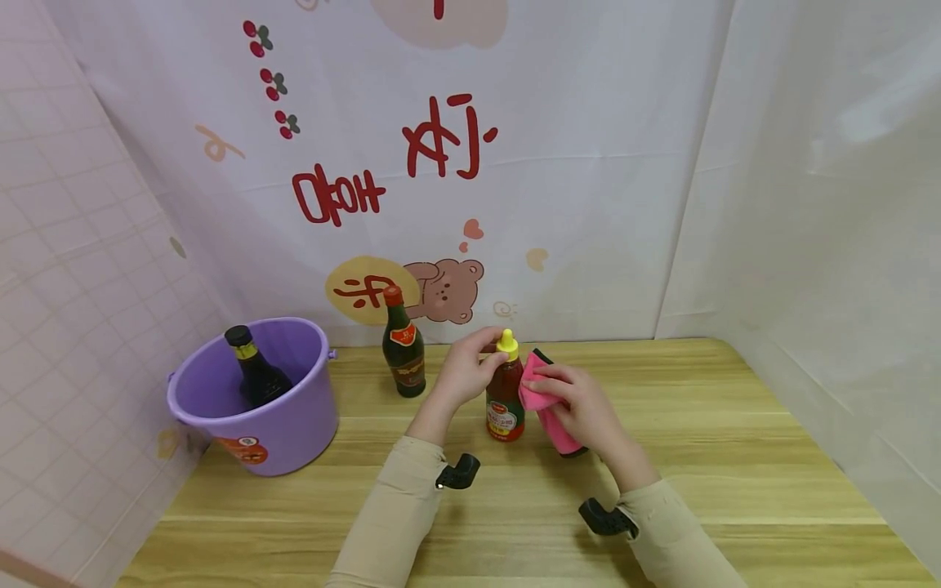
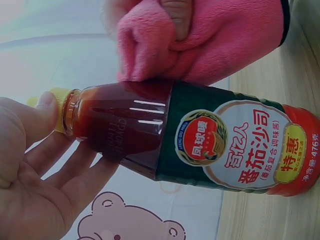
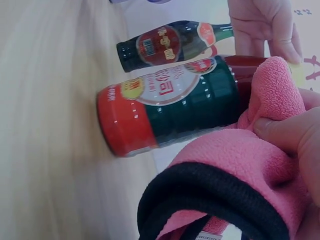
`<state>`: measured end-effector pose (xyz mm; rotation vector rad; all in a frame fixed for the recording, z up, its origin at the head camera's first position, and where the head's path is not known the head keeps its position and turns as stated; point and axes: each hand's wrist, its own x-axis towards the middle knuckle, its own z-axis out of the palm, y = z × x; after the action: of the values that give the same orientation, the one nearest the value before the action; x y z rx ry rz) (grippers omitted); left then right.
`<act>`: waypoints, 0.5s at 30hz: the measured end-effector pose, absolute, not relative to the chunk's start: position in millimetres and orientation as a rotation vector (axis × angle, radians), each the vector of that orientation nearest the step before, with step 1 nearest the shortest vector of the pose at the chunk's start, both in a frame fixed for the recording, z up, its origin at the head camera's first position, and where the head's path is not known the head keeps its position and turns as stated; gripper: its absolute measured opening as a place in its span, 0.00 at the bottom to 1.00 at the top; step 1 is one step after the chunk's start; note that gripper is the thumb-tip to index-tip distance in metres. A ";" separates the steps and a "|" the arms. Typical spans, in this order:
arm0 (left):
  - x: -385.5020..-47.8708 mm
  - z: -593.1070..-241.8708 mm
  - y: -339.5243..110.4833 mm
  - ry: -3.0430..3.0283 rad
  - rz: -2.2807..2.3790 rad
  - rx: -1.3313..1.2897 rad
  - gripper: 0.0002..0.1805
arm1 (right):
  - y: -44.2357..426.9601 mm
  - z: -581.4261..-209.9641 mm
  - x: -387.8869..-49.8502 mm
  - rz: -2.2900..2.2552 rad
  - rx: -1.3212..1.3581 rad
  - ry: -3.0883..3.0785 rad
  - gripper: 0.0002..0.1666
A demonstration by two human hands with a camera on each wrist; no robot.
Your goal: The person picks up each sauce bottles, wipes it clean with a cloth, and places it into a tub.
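A person's left hand (image 1: pixel 470 367) is pinching the top of a sauce bottle (image 1: pixel 506 412), with the thumb pressing on the yellow cap (image 1: pixel 507 351) and the fingers bending behind the neck. The bottle is standing upright near the middle of the counter (image 1: pixel 698 457). It is looking smooth and shiny, with dark red sauce showing through the clear top part, and a green and red wrap is going around its body. A pale label (image 2: pixel 250 140) is sitting on the wrap. The right hand (image 1: pixel 588 408) is pinching a pink cloth (image 1: pixel 534 384) between the thumb and fingers, and the cloth is touching the side of the bottle. The cloth is looking soft and fuzzy, bunching up in fat folds, with a thick black edge (image 3: pixel 170 185) curling round. A dark green bottle (image 1: pixel 406 359) with a red top is standing farther back, to the left. Past it, a round purple bucket (image 1: pixel 294 429) is shining like smooth plastic, and a black-capped bottle (image 1: pixel 263 380) is leaning inside. The counter is showing streaky lines like wood.
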<state>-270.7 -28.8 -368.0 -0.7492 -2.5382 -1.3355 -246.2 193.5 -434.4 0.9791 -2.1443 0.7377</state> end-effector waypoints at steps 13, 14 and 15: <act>-273.0 -370.3 -31.6 -2.509 -1.454 -0.706 0.17 | 197.5 -448.5 -243.1 0.800 0.939 -2.205 0.28; -273.2 -370.4 -31.5 -2.509 -1.460 -0.702 0.17 | 197.9 -449.0 -242.9 0.805 0.938 -2.207 0.27; -273.4 -370.6 -31.5 -2.510 -1.468 -0.697 0.17 | 198.2 -449.5 -242.8 0.809 0.938 -2.208 0.27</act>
<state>-273.4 -31.5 -370.6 -0.6975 -2.5100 -1.4678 -242.8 198.2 -449.5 0.9377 -2.2082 0.8089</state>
